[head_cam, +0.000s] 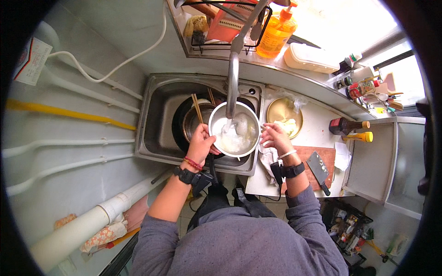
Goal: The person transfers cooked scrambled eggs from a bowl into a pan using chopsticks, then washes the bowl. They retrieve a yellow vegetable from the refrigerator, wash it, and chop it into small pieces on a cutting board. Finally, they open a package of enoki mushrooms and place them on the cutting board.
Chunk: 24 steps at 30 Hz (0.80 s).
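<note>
My left hand [201,139] grips the left rim of a round, light-coloured bowl or pan [217,119], thumb at the edge. The vessel is held over the steel sink [162,103], below the faucet [233,74]. Water runs into it, and cloudy, bubbly water swirls around pale contents that I cannot make out. Just off the right rim is my right hand [277,138], its fingers curved and apart. A small pale bit clings to the vessel's lower outer edge. Under it, partly hidden, a metal pot [189,126] with wooden chopsticks [197,107] sits inside a dark pan in the sink.
Right of the sink are a gold-coloured plate [276,107] with pale food, a cloth [268,160], and a cutting board [304,158] bearing a cleaver [317,167]. Bottles [340,127] stand farther right. A dish rack and orange soap bottle [276,34] occupy the ledge.
</note>
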Tool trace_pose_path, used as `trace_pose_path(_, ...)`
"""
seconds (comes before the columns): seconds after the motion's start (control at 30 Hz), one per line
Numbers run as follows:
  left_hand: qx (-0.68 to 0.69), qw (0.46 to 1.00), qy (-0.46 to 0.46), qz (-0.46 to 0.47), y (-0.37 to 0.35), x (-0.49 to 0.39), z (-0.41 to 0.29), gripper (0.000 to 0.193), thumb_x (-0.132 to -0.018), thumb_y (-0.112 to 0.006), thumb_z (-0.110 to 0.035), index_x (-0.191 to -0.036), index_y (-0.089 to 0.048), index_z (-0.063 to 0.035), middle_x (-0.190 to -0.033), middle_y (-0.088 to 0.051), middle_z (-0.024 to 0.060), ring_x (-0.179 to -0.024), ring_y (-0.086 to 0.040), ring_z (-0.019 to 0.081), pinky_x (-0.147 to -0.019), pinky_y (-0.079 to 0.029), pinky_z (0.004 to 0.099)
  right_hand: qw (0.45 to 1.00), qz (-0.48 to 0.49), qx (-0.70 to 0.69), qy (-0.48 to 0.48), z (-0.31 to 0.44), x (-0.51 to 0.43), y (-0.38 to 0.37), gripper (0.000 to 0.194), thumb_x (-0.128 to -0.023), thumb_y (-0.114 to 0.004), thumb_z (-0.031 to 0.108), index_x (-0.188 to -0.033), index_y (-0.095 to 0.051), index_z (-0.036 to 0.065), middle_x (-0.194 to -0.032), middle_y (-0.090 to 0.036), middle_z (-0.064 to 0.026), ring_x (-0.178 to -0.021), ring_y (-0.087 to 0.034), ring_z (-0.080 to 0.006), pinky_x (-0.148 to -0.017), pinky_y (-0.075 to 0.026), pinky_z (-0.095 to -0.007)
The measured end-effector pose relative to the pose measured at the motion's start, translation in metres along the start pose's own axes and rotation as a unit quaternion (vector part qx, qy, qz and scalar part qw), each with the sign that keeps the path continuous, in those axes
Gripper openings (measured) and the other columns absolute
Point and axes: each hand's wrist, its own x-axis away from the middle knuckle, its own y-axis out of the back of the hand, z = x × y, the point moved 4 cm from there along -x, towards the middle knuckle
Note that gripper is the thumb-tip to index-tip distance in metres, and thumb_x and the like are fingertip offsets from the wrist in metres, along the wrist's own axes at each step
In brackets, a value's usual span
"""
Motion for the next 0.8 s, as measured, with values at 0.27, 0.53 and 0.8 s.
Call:
trace_pose_path(0.27,0.254,0.956,0.111,0.095,0.007,-0.015,0.047,0.021,-0.088,-0.058,-0.004,-0.105,-0.048,-0.0113,-0.088,-0.064,0.0066,-0.067,-0.067,0.0172,-0.054,-0.06,0.0296,0.985,-0.073,-0.065,0.142,0.032,0.038,0.038,0.022,-0.097,-0.055,0.018,-0.116,-0.054,0.008,-0.073,-0.054,0.002,-0.055,-0.051,-0.0055,-0.046,-0.042,-0.0182)
trace_pose_path(0.53,0.017,0.997,-0.068,-0.023,0.009,-0.009,0.01,0.018,-0.088,-0.053,0.003,-0.098,-0.044,-0.0079,-0.084,-0.063,0.0068,-0.063,-0.066,0.0141,-0.05,-0.059,0.0258,0.987,-0.085,-0.042,0.132,0.021,0.057,0.047,0.022,-0.097,-0.054,0.016,-0.117,-0.054,0.007,-0.074,-0.055,0.0013,-0.055,-0.05,-0.0063,-0.047,-0.041,-0.0182)
trace_pose_path(0.8,0.218,0.964,0.149,-0.015,0.019,-0.001,0.032,0.019,-0.086,-0.056,-0.003,-0.1,-0.05,-0.0139,-0.086,-0.064,0.004,-0.061,-0.063,0.0154,-0.049,-0.053,0.0281,0.987,-0.064,-0.032,0.145,0.019,0.055,0.048,0.024,-0.096,-0.054,0.015,-0.119,-0.053,0.007,-0.077,-0.056,0.0005,-0.057,-0.052,-0.0064,-0.048,-0.043,-0.0182)
